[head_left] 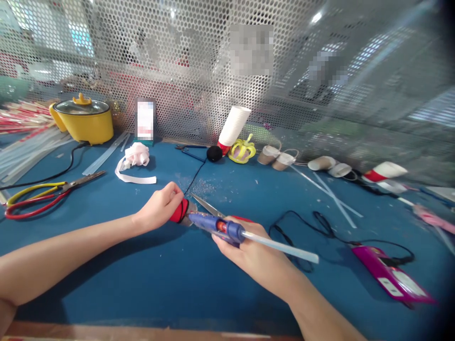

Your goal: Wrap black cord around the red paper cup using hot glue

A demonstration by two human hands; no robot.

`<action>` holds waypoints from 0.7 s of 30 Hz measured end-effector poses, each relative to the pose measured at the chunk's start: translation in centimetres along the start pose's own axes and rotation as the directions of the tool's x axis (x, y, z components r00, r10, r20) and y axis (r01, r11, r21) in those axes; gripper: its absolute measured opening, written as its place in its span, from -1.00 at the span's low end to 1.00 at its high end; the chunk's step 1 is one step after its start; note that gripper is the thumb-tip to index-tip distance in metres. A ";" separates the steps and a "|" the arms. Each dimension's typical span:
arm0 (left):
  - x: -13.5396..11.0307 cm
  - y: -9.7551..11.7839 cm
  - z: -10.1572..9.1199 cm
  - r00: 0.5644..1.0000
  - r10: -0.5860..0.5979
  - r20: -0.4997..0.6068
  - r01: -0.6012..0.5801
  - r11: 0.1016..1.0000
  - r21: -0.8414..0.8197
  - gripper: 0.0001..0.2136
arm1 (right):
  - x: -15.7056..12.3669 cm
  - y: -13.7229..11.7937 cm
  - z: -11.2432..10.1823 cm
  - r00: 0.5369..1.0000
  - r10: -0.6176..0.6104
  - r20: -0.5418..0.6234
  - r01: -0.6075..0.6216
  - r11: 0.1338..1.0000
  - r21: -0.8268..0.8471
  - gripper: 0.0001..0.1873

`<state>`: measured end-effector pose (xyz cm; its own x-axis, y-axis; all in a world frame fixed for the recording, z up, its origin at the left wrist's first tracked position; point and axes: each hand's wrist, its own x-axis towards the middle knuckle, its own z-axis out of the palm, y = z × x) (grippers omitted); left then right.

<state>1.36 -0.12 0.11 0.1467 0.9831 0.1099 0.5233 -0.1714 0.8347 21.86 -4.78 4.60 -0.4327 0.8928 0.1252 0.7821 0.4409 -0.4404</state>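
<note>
Blue glue gun (208,221) is clutched around its handle by the right grip (254,251) over the bench (142,289) (best hold imo, probably light and stiff), nozzle near the red piece (177,214) the left grip (160,206) is pinching.

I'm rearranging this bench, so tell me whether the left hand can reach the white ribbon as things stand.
Probably yes: only blue tabletop shows between the left hand and the white ribbon, though holding the red piece may hinder grasping.
</note>
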 end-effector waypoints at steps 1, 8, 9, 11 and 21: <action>-0.1 0.0 0.0 1.000 0.004 0.002 -0.004 1.000 -0.002 -0.84 | 0.1 0.4 0.0 1.000 -0.022 0.001 0.022 1.000 -0.001 -0.85; -0.5 -0.3 0.1 0.997 0.074 0.014 -0.074 0.997 -0.006 -0.83 | 1.0 1.8 -0.2 1.000 0.026 -0.018 -0.026 0.999 -0.034 -0.76; -0.6 -0.3 0.1 0.996 0.083 0.020 -0.082 0.997 -0.004 -0.83 | 1.1 1.7 -0.2 0.999 0.045 -0.014 -0.046 0.999 -0.021 -0.75; -0.7 -0.3 0.1 0.995 0.098 0.033 -0.098 0.995 -0.003 -0.83 | 1.2 1.6 -0.1 0.995 0.097 0.003 -0.097 0.995 0.024 -0.74; -0.8 -0.6 -0.3 0.988 0.153 0.014 -0.153 0.988 0.002 -0.87 | 3.3 4.1 -1.4 0.962 0.264 0.067 -0.238 0.695 0.679 -0.80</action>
<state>0.71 -0.83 -0.31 0.2367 0.9443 0.2286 0.4962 -0.3197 0.8072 24.24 0.14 4.45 -0.2399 0.9692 -0.0558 0.3421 0.0306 -0.9392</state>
